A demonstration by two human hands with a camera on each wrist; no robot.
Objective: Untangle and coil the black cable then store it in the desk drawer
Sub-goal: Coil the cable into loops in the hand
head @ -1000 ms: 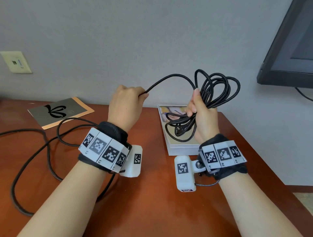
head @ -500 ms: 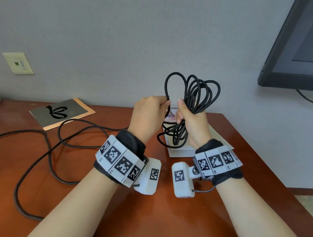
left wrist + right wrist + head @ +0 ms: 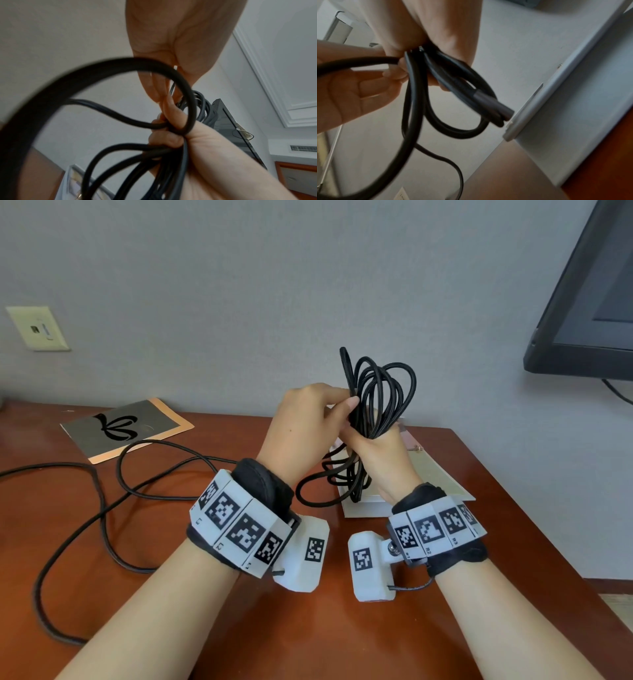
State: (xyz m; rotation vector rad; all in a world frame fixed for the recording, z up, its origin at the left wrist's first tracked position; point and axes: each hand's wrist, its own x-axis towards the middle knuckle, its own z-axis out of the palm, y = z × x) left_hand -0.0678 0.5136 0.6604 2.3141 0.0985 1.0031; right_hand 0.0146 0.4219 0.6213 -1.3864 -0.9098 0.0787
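The black cable's coiled part (image 3: 376, 392) stands upright above the desk's back right, gripped round its middle by my right hand (image 3: 376, 448). My left hand (image 3: 329, 412) is pressed against it from the left, thumb and fingers pinching a strand onto the bundle. Lower loops (image 3: 329, 484) hang below both hands. The uncoiled length (image 3: 102, 501) trails left across the desk (image 3: 239, 628). In the left wrist view a big loop (image 3: 102, 65) curves into the right hand's fist (image 3: 171, 136). A plug end (image 3: 493, 106) hangs among the loops in the right wrist view. No drawer is in view.
A white box (image 3: 442, 477) lies under the hands at the back right. A grey and tan booklet (image 3: 126, 426) sits at the back left. A dark monitor (image 3: 589, 302) hangs at the upper right, and a wall outlet (image 3: 37, 328) at the left.
My left hand carried a stretch of cable rightward and laid it onto the bundle in my right hand. The coil turned narrower and more upright. The loose cable on the desk was drawn in.
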